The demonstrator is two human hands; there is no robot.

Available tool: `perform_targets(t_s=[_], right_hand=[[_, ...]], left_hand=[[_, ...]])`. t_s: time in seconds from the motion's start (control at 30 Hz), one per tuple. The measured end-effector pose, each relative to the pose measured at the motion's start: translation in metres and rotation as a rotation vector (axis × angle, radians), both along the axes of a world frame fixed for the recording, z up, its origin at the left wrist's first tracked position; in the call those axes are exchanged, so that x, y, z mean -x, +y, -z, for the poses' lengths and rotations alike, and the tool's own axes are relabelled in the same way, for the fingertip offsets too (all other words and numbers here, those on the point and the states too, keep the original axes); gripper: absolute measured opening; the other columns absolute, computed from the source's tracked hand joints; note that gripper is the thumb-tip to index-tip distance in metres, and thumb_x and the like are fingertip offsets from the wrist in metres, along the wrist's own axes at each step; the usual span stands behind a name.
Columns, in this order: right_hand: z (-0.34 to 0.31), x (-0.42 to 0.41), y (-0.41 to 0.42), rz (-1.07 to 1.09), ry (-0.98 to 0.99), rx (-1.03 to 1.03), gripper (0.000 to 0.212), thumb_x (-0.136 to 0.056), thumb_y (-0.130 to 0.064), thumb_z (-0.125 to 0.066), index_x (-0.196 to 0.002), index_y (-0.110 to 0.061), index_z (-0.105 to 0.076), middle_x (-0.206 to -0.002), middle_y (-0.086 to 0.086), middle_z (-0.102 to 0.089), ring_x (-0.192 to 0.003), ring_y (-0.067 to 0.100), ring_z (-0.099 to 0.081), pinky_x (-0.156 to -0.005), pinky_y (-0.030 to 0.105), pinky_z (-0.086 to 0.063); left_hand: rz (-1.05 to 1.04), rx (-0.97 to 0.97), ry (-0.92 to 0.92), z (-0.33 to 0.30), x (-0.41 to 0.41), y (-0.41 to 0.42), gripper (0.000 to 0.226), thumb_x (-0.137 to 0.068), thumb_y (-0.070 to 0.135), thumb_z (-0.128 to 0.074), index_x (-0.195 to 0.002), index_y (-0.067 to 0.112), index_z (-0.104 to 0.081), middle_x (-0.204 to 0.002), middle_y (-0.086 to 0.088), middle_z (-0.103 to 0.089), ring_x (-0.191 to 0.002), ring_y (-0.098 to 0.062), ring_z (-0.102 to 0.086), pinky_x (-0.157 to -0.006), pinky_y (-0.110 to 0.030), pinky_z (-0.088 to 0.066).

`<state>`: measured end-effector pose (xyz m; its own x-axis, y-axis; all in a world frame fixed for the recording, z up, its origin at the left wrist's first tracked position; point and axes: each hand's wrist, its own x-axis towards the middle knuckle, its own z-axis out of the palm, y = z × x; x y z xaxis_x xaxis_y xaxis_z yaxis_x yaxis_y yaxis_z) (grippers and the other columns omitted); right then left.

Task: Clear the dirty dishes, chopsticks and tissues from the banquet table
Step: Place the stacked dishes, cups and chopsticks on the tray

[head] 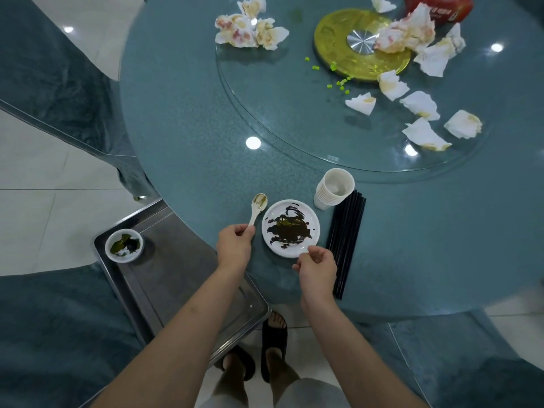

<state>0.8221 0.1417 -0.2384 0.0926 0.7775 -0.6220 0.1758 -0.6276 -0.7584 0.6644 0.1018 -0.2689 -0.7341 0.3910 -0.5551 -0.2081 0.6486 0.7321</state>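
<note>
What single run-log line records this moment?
left hand: holds spoon | right hand: pinches plate rim | metal tray: one dirty bowl | tissues: uncleared

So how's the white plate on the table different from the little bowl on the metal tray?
The plate is wider and flatter; the bowl is smaller and deeper. The plate lies on the table with the right hand pinching its near rim; the bowl sits untouched on the tray. The plate's smear is dark brown; the bowl's looks dark with some green. Both are white, round and dirty.
</note>
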Motion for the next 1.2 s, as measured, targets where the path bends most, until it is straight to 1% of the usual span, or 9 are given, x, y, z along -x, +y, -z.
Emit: perform_targets(t_s=[0.17,0.23,0.33,0.47,0.57,0.7,0.8,0.93,1.2], right_hand=[[0.007,0.003,0.002,-0.005,-0.033,0.038,0.026,-0.093,-0.006,-0.066,-0.110,-0.020,-0.052,-0.106,0.002,-0.062,-0.095,0.021,-0.066,-0.084,0.035,-0.056],[0.010,0.006,0.001,0.020,-0.009,0.062,0.028,-0.093,-0.003,-0.066,-0.111,-0.017,-0.050,-0.106,0.003,-0.060,-0.093,0.017,-0.064,-0.084,0.034,-0.057],[0.015,0.010,0.002,0.082,0.015,0.076,0.029,-0.093,-0.002,-0.066,-0.114,-0.012,-0.050,-0.104,0.002,-0.060,-0.089,0.012,-0.063,-0.078,0.029,-0.056],[0.018,0.014,0.007,0.168,0.073,0.133,0.029,-0.096,-0.004,-0.066,-0.122,-0.004,-0.055,-0.109,0.007,-0.066,-0.092,0.016,-0.069,-0.068,0.023,-0.057],[0.020,0.016,0.009,0.173,0.085,0.155,0.026,-0.098,-0.008,-0.065,-0.123,-0.004,-0.061,-0.110,0.009,-0.070,-0.086,0.017,-0.072,-0.065,0.024,-0.058],[0.018,0.018,0.008,0.143,0.057,0.142,0.006,-0.099,-0.008,-0.063,-0.104,-0.008,-0.066,-0.090,0.004,-0.070,-0.073,0.016,-0.068,-0.071,0.031,-0.059],[0.017,0.022,0.003,0.124,0.007,0.119,0.007,-0.097,-0.007,-0.061,-0.093,-0.011,-0.065,-0.075,0.006,-0.070,-0.064,0.017,-0.065,-0.069,0.033,-0.056],[0.013,0.030,-0.004,0.103,-0.004,0.087,0.008,-0.097,-0.007,-0.059,-0.094,-0.007,-0.066,-0.076,0.010,-0.070,-0.065,0.019,-0.062,-0.062,0.028,-0.052],[0.007,0.077,-0.029,-0.048,0.069,0.085,0.014,-0.097,-0.004,-0.059,-0.108,0.000,-0.067,-0.079,0.010,-0.068,-0.066,0.019,-0.060,-0.057,0.026,-0.048]], left_hand=[[-0.066,-0.082,-0.050,-0.005,-0.007,-0.009,0.010,-0.099,0.029,-0.066,-0.101,0.021,-0.072,-0.096,0.004,-0.074,-0.089,-0.018,-0.069,-0.090,-0.043,-0.059],[-0.063,-0.086,-0.023,-0.007,-0.008,-0.015,0.013,-0.099,0.029,-0.066,-0.103,0.018,-0.073,-0.098,0.001,-0.075,-0.090,-0.021,-0.070,-0.088,-0.042,-0.059],[-0.104,-0.106,-0.035,-0.008,-0.007,-0.022,0.017,-0.099,0.027,-0.067,-0.109,0.014,-0.074,-0.101,-0.003,-0.076,-0.086,-0.017,-0.067,-0.088,-0.041,-0.059],[-0.164,-0.134,-0.077,-0.009,-0.005,-0.030,0.015,-0.099,0.021,-0.066,-0.106,0.011,-0.074,-0.099,-0.007,-0.076,-0.084,-0.017,-0.067,-0.086,-0.039,-0.059],[-0.168,-0.146,-0.061,-0.011,-0.004,-0.036,0.017,-0.098,0.020,-0.067,-0.107,0.008,-0.075,-0.099,-0.008,-0.076,-0.083,-0.016,-0.066,-0.082,-0.036,-0.058],[-0.185,-0.169,-0.059,-0.016,-0.001,-0.041,0.017,-0.098,0.019,-0.067,-0.107,0.007,-0.075,-0.098,-0.008,-0.076,-0.086,-0.018,-0.069,-0.083,-0.036,-0.058],[-0.212,-0.178,-0.061,-0.019,0.003,-0.046,0.014,-0.099,0.017,-0.066,-0.104,0.007,-0.075,-0.089,-0.004,-0.073,-0.076,-0.014,-0.064,-0.072,-0.029,-0.053],[-0.264,-0.184,-0.081,-0.023,0.012,-0.058,0.011,-0.099,0.016,-0.066,-0.101,0.009,-0.074,-0.076,0.002,-0.063,-0.069,-0.012,-0.053,-0.067,-0.026,-0.044],[-0.404,-0.224,-0.107,-0.039,0.049,-0.104,0.012,-0.101,0.017,-0.063,-0.105,0.010,-0.072,-0.084,-0.002,-0.067,-0.069,-0.012,-0.054,-0.065,-0.025,-0.048]])
